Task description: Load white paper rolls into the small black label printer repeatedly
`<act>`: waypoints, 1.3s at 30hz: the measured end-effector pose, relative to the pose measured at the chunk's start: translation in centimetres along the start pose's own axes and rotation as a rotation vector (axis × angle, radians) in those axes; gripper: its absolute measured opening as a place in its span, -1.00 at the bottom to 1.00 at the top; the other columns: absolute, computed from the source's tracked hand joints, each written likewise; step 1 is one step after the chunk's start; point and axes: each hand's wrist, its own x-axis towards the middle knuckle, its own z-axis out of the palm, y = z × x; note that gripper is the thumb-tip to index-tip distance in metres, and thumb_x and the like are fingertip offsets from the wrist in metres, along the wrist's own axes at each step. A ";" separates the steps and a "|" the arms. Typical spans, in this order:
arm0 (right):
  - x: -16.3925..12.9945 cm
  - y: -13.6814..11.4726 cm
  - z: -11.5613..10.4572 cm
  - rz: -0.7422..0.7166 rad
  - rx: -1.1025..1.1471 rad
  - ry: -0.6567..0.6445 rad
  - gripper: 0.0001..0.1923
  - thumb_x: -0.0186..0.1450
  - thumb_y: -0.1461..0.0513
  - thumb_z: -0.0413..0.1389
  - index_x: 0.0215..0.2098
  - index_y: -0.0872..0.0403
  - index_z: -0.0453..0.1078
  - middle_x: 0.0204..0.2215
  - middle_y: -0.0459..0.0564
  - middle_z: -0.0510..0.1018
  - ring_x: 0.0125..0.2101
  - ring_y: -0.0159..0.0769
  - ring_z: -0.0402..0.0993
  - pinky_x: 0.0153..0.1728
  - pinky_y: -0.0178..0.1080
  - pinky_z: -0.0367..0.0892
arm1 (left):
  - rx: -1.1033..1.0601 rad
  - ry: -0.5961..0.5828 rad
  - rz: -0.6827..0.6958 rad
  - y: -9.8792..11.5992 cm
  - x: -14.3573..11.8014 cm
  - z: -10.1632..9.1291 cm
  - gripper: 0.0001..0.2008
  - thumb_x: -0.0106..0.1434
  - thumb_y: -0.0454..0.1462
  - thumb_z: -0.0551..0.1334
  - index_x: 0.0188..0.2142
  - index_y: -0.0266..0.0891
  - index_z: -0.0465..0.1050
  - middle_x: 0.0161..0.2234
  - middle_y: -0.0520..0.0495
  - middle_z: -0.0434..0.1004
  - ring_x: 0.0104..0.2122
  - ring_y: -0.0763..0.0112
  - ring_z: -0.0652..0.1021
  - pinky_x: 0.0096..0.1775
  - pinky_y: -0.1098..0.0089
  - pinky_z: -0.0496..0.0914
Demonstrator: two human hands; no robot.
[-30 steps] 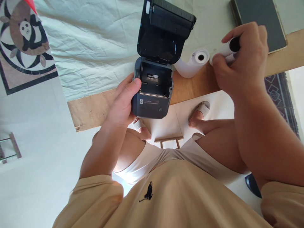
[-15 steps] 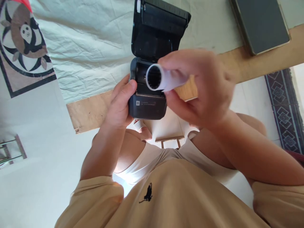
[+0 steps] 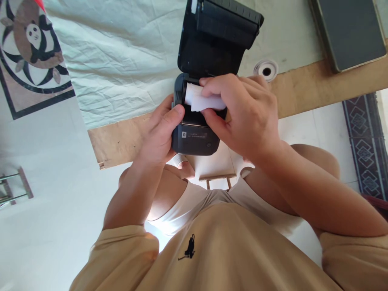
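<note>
A dark grey portable printer [image 3: 195, 139] stands at the near edge of a wooden table [image 3: 306, 87], its lid [image 3: 216, 38] swung open and back. My left hand [image 3: 159, 131] grips the printer's left side, thumb on its top edge. My right hand [image 3: 242, 113] holds a white paper roll [image 3: 200, 99] lying sideways in the printer's open paper bay. A second white paper roll [image 3: 266, 69] stands on end on the table just right of the lid.
A wrinkled white cloth [image 3: 121, 56] covers the table's far part. A dark tablet [image 3: 351, 30] lies at the top right. My knees and a patterned rug [image 3: 365, 141] show below the table edge; a panda floor emblem [image 3: 30, 44] is at the left.
My right hand has carried the paper roll from the right side of the table over to the printer and lowered it into the open bay. The left hand has stayed on the printer.
</note>
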 end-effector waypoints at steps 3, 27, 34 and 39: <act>-0.1 0.1 0.0 -0.011 0.019 0.006 -0.83 0.35 0.22 -0.06 -0.12 0.01 0.31 -0.08 -0.19 0.50 -0.21 -0.49 0.45 -0.15 -0.29 0.22 | 0.015 0.006 -0.024 0.1 -0.1 0.2 -0.69 0.27 -0.06 0.20 -0.24 -0.30 0.43 -0.33 -0.10 0.42 -0.30 0.37 0.50 -0.33 0.41 0.44; 0.5 -0.3 -1.1 0.159 -0.106 -0.242 -0.79 0.32 0.21 -0.06 -0.12 -0.10 0.33 -0.28 -0.18 0.52 -0.16 -0.28 0.29 -0.20 -0.22 0.03 | 0.099 -0.026 -0.043 0.4 -0.3 0.5 -0.66 0.30 -0.04 0.14 -0.21 -0.29 0.45 -0.26 -0.16 0.48 -0.23 0.29 0.53 -0.23 0.34 0.44; 0.2 -0.2 -0.8 0.155 -0.097 -0.149 -0.74 0.28 0.33 -0.08 -0.23 -0.06 0.40 -0.39 -0.13 0.51 -0.22 -0.30 0.31 -0.18 -0.22 0.03 | 0.079 0.016 -0.018 0.1 -0.2 0.6 -0.67 0.27 -0.02 0.16 -0.26 -0.27 0.45 -0.29 -0.12 0.47 -0.26 0.32 0.53 -0.24 0.35 0.41; -0.2 -0.5 -1.2 -0.011 -0.026 0.050 -0.77 0.28 0.30 -0.07 -0.25 -0.03 0.41 -0.39 -0.16 0.53 -0.28 -0.37 0.32 -0.18 -0.26 0.09 | 0.008 0.036 0.032 -0.4 0.1 0.3 -0.71 0.25 -0.05 0.22 -0.39 -0.24 0.42 -0.42 -0.04 0.37 -0.36 0.42 0.46 -0.35 0.37 0.32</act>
